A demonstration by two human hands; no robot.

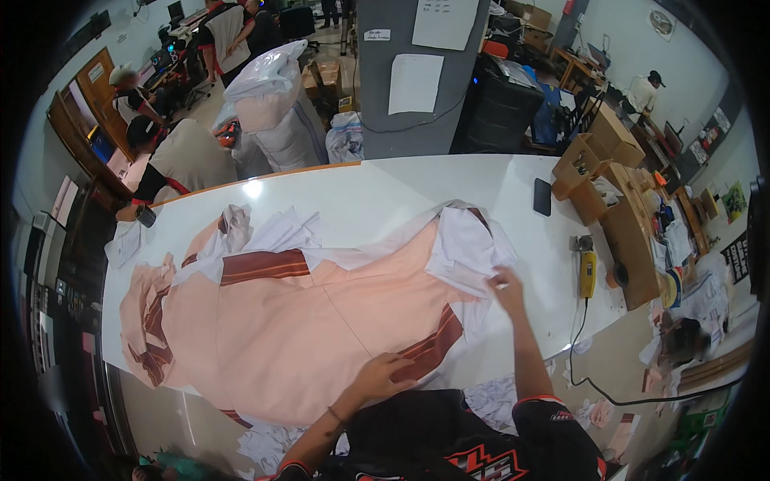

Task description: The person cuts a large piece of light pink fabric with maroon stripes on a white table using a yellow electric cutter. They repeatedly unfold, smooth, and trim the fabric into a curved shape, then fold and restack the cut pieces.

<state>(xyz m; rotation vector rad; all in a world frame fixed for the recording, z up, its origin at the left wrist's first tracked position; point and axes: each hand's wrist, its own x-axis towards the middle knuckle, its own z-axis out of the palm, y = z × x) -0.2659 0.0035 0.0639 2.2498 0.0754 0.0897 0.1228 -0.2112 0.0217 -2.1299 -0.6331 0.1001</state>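
A large peach garment [273,337] with dark red striped bands lies spread over the white table. My left hand [383,377] rests on its near edge beside a striped band [433,345], fingers stretched out. On the garment's right end lies a crumpled white fabric piece [461,252]. My right hand [505,290] has its fingers closed on the lower right edge of that white piece. More white pieces [285,230] lie along the garment's far side. At the left, a bunched peach part [148,313] hangs near the table edge.
A phone [542,197] and a yellow corded power tool [588,268] lie on the table's right, its black cable [618,401] running off the near side. Cardboard boxes [622,216] stand at the right edge. A person [188,152] sits beyond the far left edge, near stuffed plastic sacks [277,112].
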